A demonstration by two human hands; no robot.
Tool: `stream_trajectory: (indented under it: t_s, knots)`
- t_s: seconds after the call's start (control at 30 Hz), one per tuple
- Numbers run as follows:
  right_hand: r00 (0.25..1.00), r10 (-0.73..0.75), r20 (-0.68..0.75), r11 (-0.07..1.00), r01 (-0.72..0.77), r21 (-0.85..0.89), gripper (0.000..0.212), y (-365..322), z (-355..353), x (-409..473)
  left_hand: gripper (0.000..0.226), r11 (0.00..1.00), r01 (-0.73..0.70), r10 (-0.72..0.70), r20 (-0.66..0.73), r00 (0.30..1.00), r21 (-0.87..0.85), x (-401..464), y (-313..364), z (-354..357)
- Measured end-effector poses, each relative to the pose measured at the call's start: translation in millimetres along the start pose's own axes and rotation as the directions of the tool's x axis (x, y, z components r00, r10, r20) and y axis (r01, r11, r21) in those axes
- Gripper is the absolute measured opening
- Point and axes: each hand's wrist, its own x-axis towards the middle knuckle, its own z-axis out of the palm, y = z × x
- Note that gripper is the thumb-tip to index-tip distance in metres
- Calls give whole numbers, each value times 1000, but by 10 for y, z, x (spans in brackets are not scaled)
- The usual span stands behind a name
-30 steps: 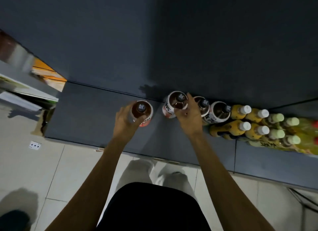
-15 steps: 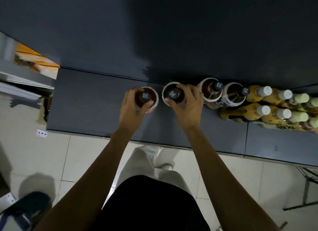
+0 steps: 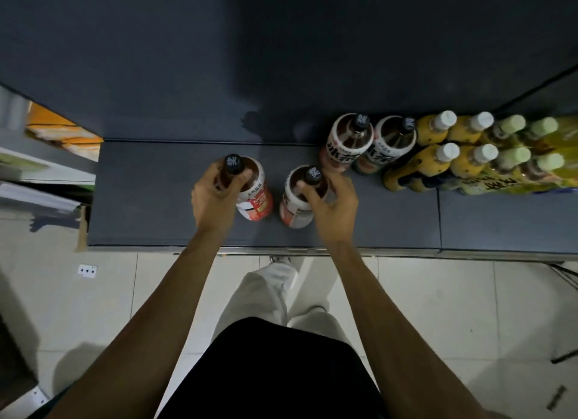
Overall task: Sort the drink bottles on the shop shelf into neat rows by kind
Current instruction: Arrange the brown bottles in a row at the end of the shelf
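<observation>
Two hand-held bottles [image 3: 250,190] [image 3: 298,196] stand side by side at frame centre on the shelf [image 3: 156,200]. Two more bottles [image 3: 348,143] [image 3: 389,145] stand upper right of them, with a two-row block of bottles [image 3: 469,156] further right.

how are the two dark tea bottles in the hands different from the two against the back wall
The two held black-capped brown tea bottles, one in the left hand and one in the right hand, sit forward on the dark grey shelf with a gap between them. The two black-capped tea bottles at the back stand ungripped, side by side beside the yellow white-capped bottles. All four share black caps and white-and-red labels.
</observation>
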Motion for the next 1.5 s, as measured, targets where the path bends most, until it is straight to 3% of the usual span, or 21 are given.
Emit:
stream_trajectory:
  t_s: [0.13, 0.27, 0.47, 0.63, 0.73, 0.87, 1.0, 1.1, 1.23, 1.4, 1.5]
  knots:
    - [1000, -12, 10, 995, 11, 97, 27, -83, -302, -274, 25, 996, -54, 54, 7, 998, -76, -362, 167, -45]
    - [990, -118, 80, 969, 98, 225, 22, -303, -736, -451, 25, 970, -219, 220, -2, 975, -101, -803, 368, -84]
    - [977, -214, 7, 877, 188, 443, 24, -565, -1256, -945, 29, 902, -382, 397, 37, 917, -201, -1520, 790, -163]
    - [982, -183, -37, 808, 172, 563, 19, -595, -1687, -1413, 12, 841, -377, 454, 129, 882, -388, -2110, 1010, -91]
    - [985, -170, 7, 807, 135, 576, 28, -577, -1954, -1562, 13, 826, -374, 484, 190, 854, -422, -2335, 1082, 20]
    - [975, -200, 99, 811, 108, 575, 54, -528, -2236, -1646, 17, 829, -272, 423, 229, 877, -489, -2500, 1127, 188]
    - [988, -134, 79, 796, 60, 602, 31, -460, -2485, -1624, 14, 851, -67, 267, 318, 910, -520, -2468, 1258, 285]
    - [998, -47, 29, 755, 16, 656, 30, -360, -2562, -1507, 13, 881, -32, 214, 336, 917, -471, -2355, 1300, 395]
    - [999, 38, -8, 741, -23, 671, 66, -267, -2555, -1303, 13, 902, 31, 149, 378, 914, -430, -2150, 1307, 610]
    - [996, 86, 17, 794, -79, 602, 33, -241, -2438, -926, 35, 934, 20, 98, 310, 946, -356, -1802, 1227, 857]
    - [993, 95, 65, 799, -115, 590, 13, -296, -2394, -705, 32, 964, -22, 91, 249, 964, -266, -1610, 1263, 984]
